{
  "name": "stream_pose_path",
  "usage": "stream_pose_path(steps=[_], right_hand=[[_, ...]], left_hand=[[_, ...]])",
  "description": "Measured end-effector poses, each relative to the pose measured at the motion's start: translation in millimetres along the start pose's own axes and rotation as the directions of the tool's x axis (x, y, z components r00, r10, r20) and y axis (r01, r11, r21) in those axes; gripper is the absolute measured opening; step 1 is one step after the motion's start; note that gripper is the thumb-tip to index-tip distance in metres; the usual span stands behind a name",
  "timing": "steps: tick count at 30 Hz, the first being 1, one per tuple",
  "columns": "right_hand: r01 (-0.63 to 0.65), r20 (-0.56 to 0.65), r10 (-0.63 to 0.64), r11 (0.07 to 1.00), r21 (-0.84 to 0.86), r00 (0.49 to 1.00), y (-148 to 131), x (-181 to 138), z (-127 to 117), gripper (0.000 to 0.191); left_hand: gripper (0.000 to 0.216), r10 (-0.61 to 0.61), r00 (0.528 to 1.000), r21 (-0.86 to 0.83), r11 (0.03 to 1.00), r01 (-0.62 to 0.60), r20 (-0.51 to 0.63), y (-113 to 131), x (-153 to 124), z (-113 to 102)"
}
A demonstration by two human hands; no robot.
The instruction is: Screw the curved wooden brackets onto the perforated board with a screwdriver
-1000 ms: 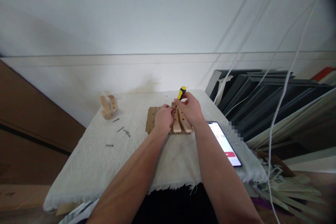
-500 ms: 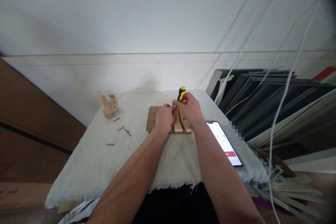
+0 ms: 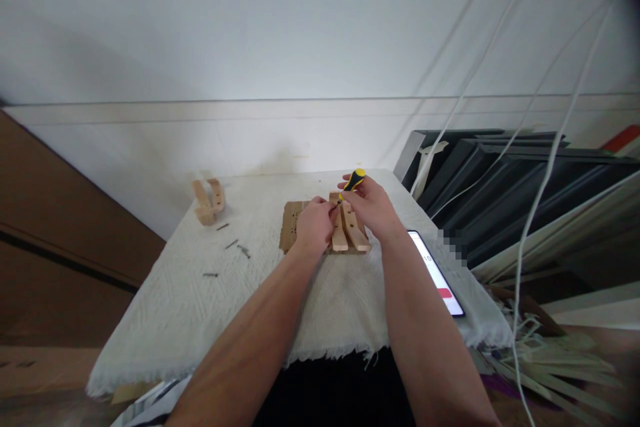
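My right hand (image 3: 371, 208) is closed around a screwdriver with a yellow and black handle (image 3: 354, 181), its tip angled down to the left onto pale wooden slats (image 3: 350, 232). The slats lie on a flat wooden board (image 3: 289, 227) with small holes, on a table covered by a white cloth (image 3: 240, 307). My left hand (image 3: 313, 225) rests on the board with fingers pinched at the screwdriver tip; what they hold is too small to make out.
A U-shaped wooden piece (image 3: 209, 201) stands at the back left of the table. Several dark screws (image 3: 235, 248) lie scattered to the left. A lit phone (image 3: 443, 278) lies at the right edge. Dark panels (image 3: 505, 180) and white cords (image 3: 540, 180) crowd the right.
The screwdriver handle has tilted from nearly upright to leaning right, and my right hand has shifted slightly right with it. My left hand stays in place.
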State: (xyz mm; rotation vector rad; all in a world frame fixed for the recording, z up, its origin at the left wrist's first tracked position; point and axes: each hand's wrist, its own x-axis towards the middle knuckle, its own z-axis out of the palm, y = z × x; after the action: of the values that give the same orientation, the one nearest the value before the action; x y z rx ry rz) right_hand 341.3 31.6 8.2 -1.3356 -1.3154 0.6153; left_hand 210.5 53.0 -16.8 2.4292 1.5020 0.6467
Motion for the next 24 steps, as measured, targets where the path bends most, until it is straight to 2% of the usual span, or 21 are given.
stream_pose_path(steps=[3, 5, 8, 11, 14, 20, 24], right_hand=[[0.037, 0.063, -0.042, 0.997, 0.073, 0.997, 3, 1, 1, 0.028], [0.075, 0.061, -0.077, 0.997, 0.027, 0.995, 4, 3, 3, 0.023], [0.089, -0.030, -0.092, 0.991, -0.102, 0.995, 5, 6, 7, 0.027], [0.068, -0.128, -0.089, 0.984, -0.162, 0.988, 6, 7, 10, 0.032], [0.052, -0.121, -0.076, 0.981, -0.188, 0.990, 5, 6, 10, 0.033], [0.089, -0.052, -0.100, 0.980, -0.181, 0.994, -3, 3, 7, 0.022], [0.028, -0.180, -0.081, 0.960, -0.280, 0.980, -4, 4, 11, 0.028]], left_hand=[[0.036, -0.003, 1.000, -0.006, 1.000, 0.003, 0.003, 1, 0, -1], [0.036, -0.002, 1.000, -0.002, 1.000, 0.002, 0.002, 1, 0, 0], [0.037, -0.006, 1.000, 0.011, 1.000, 0.006, 0.002, 0, 1, 1], [0.036, -0.010, 1.000, 0.020, 1.000, 0.010, 0.005, -1, 1, 3], [0.036, -0.007, 1.000, 0.026, 1.000, 0.007, 0.007, 0, 1, 2], [0.035, -0.012, 1.000, 0.029, 1.000, 0.012, 0.024, 0, 2, 2], [0.037, -0.021, 0.999, 0.018, 1.000, 0.020, 0.036, -1, 1, 3]])
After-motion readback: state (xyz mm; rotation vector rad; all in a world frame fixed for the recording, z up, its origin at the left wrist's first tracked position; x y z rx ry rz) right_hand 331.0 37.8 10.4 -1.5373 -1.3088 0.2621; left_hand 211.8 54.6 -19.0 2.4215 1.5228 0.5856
